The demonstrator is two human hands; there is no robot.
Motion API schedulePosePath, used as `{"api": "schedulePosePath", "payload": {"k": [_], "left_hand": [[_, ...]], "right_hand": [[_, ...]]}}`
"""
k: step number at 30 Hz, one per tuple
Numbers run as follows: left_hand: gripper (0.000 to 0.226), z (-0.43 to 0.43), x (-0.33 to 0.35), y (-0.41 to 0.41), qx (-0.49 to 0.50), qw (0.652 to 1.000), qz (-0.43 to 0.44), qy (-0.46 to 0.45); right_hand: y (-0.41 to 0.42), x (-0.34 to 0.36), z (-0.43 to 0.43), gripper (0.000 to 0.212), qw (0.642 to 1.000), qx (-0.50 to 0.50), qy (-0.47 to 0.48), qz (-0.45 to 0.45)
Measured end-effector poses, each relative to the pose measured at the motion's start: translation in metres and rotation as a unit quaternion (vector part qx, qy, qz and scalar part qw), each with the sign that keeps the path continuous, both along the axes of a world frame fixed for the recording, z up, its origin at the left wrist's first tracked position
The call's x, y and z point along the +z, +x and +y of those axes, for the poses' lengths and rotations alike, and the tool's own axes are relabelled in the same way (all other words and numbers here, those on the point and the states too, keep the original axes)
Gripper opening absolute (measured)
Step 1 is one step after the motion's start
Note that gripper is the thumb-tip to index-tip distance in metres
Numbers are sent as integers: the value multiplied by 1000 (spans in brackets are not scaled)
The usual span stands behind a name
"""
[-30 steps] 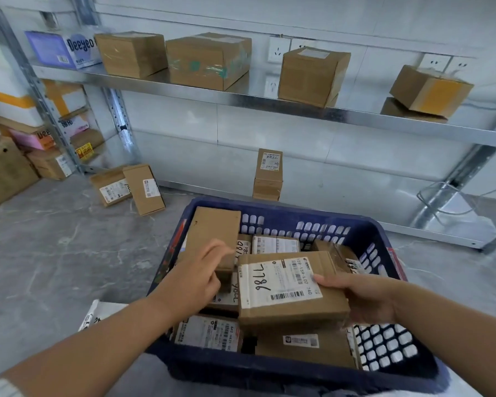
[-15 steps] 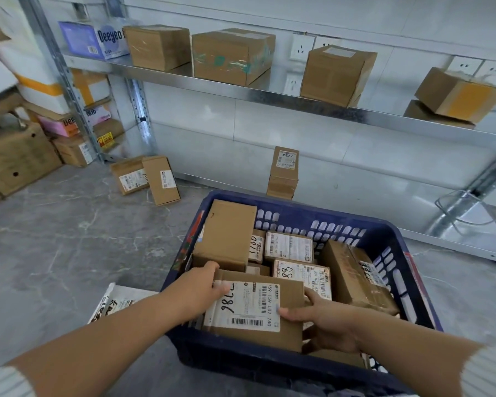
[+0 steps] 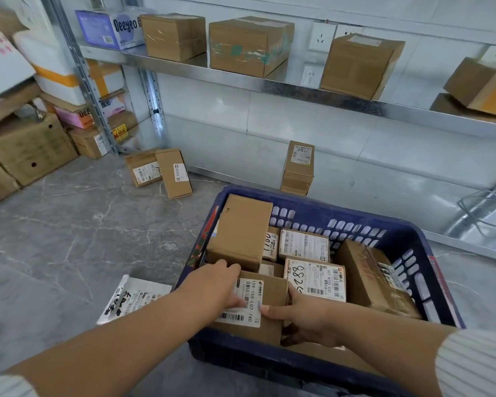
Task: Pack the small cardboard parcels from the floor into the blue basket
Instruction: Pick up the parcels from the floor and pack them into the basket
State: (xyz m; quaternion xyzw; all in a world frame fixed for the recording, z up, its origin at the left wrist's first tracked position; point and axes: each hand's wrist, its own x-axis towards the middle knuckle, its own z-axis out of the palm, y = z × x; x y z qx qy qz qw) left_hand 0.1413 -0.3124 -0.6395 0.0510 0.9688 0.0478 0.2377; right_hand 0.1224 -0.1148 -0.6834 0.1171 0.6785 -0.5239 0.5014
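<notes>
I've got the dark blue plastic basket (image 3: 321, 213) in front of me, its walls punched with rows of rounded slots, sitting on a grey marbled stone floor (image 3: 69, 239). It's packed with matte brown cardboard parcels, most wearing glossy white barcode labels. My left hand (image 3: 212, 287) lies palm down on the flat brown cardboard parcel with the white shipping label (image 3: 269, 299) at the basket's near-left corner, fingers spread loosely over the label's left side. My right hand (image 3: 304, 316) clasps that parcel's right edge, thumb on top across the label corner, fingers curled underneath. So both hands are on it, and it sits low in the basket, among the others.

Just beyond it stands a plain unlabelled brown box (image 3: 241, 230), leaning against the basket's left wall. A long taped carton (image 3: 372, 276) lies along the right wall.

On the floor, two small brown parcels (image 3: 161, 171) rest by the shelf leg, and a narrow upright parcel (image 3: 298, 167) stands behind the basket's far edge. A crinkled white plastic mailer bag (image 3: 132, 299) lies left of the basket.
</notes>
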Motion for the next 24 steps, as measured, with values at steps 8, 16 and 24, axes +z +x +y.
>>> {"api": "schedulePosePath", "payload": {"k": [8,16,24], "left_hand": [[105,27,-10,9,66,994,-86,24],[87,16,-14,13,54,993,-76,74],[43,6,-7,-6,17,995,-27,97]], "right_hand": [[2,-7,-6,93,994,57,77,61],[4,-20,-13,127,980,93,147,92],[-8,11,-10,69,985,44,128,111]]}}
